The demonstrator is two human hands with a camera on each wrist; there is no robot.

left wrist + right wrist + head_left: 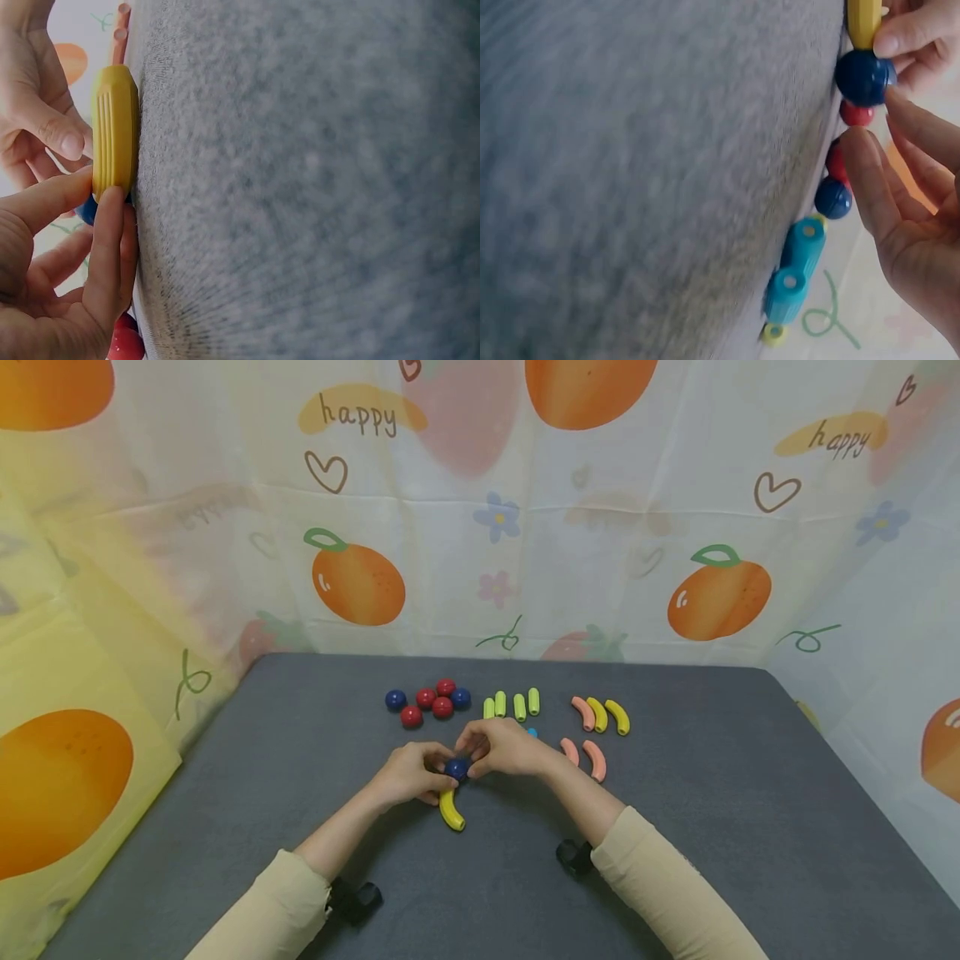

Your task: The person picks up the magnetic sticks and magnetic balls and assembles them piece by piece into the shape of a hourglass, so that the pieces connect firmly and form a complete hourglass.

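Note:
Near the middle of the table my left hand (412,774) pinches the far end of a yellow curved toy rod (452,812). Its thumb and fingertips also lie beside a dark blue ball (456,768) that sits against that end. In the left wrist view the yellow rod (115,131) shows ridges along its side and mostly hides the ball. My right hand (506,748) is on the ball's other side. In the right wrist view one of its fingertips meets the edge of the blue ball (865,78), and another finger stands apart from it, leaving a gap.
Behind the hands lie several red balls (426,698) and two blue balls (395,699). Light green rods (520,707) stand right of them. Pink curved rods (595,761) and yellow ones (618,717) lie farther right. Teal rods (804,244) show in the right wrist view.

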